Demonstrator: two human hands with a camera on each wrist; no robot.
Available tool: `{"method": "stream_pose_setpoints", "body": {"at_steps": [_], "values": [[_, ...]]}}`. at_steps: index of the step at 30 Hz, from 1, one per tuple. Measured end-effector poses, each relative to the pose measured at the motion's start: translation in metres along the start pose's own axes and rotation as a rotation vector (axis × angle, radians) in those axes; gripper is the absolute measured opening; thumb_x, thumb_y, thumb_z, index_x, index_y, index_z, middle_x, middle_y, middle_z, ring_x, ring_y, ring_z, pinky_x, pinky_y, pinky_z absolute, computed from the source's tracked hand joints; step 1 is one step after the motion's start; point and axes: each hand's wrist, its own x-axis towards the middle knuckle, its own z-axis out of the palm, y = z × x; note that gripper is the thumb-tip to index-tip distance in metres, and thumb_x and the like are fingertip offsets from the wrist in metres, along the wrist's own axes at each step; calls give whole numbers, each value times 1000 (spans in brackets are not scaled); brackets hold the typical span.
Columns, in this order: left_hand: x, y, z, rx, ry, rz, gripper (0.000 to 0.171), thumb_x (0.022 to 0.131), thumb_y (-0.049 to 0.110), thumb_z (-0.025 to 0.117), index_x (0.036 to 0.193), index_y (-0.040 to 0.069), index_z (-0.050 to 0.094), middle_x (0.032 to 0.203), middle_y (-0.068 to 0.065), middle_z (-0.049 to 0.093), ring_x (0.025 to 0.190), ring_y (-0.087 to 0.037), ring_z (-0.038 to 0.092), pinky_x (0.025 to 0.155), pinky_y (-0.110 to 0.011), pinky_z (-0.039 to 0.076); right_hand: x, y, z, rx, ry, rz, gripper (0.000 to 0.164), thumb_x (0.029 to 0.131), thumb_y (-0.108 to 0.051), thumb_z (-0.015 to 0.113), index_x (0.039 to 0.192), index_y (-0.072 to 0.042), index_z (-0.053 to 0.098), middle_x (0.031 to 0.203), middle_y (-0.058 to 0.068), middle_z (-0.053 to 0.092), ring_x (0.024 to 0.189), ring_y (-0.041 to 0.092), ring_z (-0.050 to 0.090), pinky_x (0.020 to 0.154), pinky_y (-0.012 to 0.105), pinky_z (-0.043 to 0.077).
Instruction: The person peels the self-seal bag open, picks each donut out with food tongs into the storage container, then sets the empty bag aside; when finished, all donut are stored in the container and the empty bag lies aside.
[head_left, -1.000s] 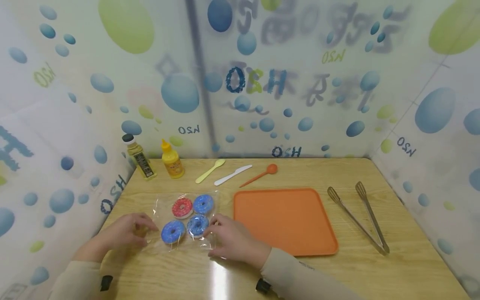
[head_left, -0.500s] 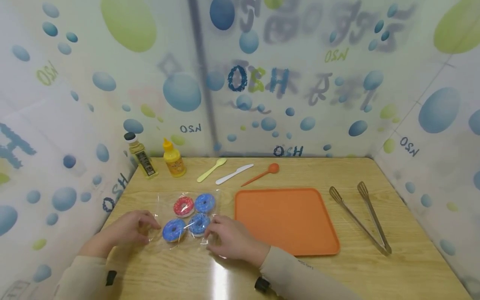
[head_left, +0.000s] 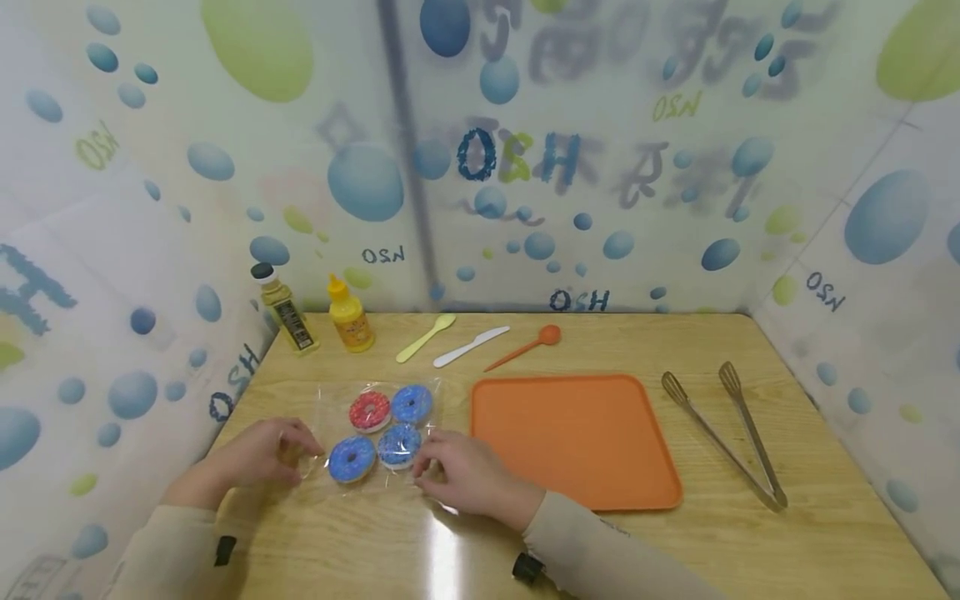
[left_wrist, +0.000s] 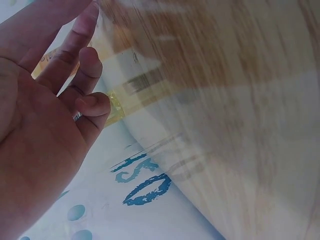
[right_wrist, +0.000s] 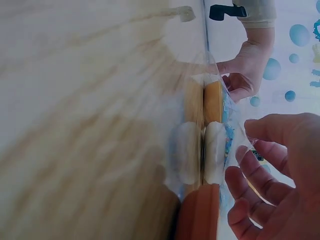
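Note:
A clear plastic bag point(head_left: 330, 408) lies flat on the table, with several toy donuts inside. One is a red donut point(head_left: 370, 411) at the upper left; the others are blue, such as the lower-left blue donut point(head_left: 352, 459). My left hand point(head_left: 258, 457) pinches the bag's left edge between thumb and forefinger. At the lower right corner, my right hand point(head_left: 472, 477) pinches the film. The right wrist view shows the film rising to the fingertips point(right_wrist: 254, 131), while the donuts stay level with the tabletop.
An orange tray point(head_left: 577, 442) lies just right of the right hand, with metal tongs point(head_left: 731, 442) beyond it. Along the back stand an oil bottle point(head_left: 291, 315) and a yellow squeeze bottle point(head_left: 350, 321). A yellow spoon point(head_left: 425, 338), white knife point(head_left: 471, 347) and orange spoon point(head_left: 528, 346) lie beside them.
My right thumb has drawn closer to its fingers at the bag's corner. The left hand keeps its place at the left edge. The head view has shifted slightly.

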Motion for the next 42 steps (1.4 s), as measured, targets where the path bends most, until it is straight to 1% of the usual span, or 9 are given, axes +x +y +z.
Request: {"method": "stream_pose_setpoints", "body": {"at_steps": [3,7,11,18,21,25,31,38,42], "values": [[0,-1,1,-1,0,10,37,71,20,92,105,30,79,109,10,70,108,-25,65,98,-54,49,-1,0,-1,1,5,-4,6,91,-26,76,95,-30,73,97,-16,65,83,-3,58,69,13,43],[0,-1,1,-4,0,15,36,72,19,92,105,29,80,110,9,71,109,-27,66,99,-59,48,-3,2,-1,34,23,-4,5,91,-25,75,93,-28,72,95,-15,65,85,-2,58,70,12,43],[0,0,1,-2,12,16,38,71,18,91,106,27,80,110,8,71,110,-28,66,100,-60,48,-4,5,0,65,38,6,5,92,-24,74,91,-27,71,94,-15,65,83,-1,58,69,13,43],[-2,4,-1,-5,21,23,38,69,17,93,105,24,81,110,4,72,110,-32,66,99,-63,47,-8,7,-5,134,27,32,4,93,-24,73,92,-26,70,96,-16,65,80,-2,55,70,13,45],[-2,4,-1,-8,18,7,38,70,17,93,104,24,81,110,5,72,111,-32,65,101,-63,45,-10,8,-8,161,31,43,6,92,-22,74,91,-26,69,95,-16,65,82,1,58,72,14,46],[-1,3,0,-8,16,-4,38,70,17,93,105,25,80,111,4,72,112,-32,65,101,-65,44,-14,10,-10,166,41,49,9,92,-21,75,90,-26,67,94,-14,66,82,5,60,72,15,46],[0,2,0,-1,13,-14,37,71,17,92,105,27,80,112,5,71,112,-31,65,100,-60,47,-22,16,-12,170,57,54,9,92,-19,74,90,-24,67,91,-11,65,78,2,55,69,15,44],[0,3,-1,-26,-3,-39,38,72,16,92,105,27,80,113,5,71,112,-29,63,98,-56,49,-29,22,-17,160,66,66,10,90,-18,74,89,-24,66,88,-4,66,74,3,53,66,17,43],[0,3,-2,-25,-8,-43,37,72,17,92,105,27,80,114,5,70,112,-28,63,97,-52,49,-32,23,-17,142,62,83,12,90,-19,75,88,-25,64,87,-5,65,75,2,52,67,17,43]]}}
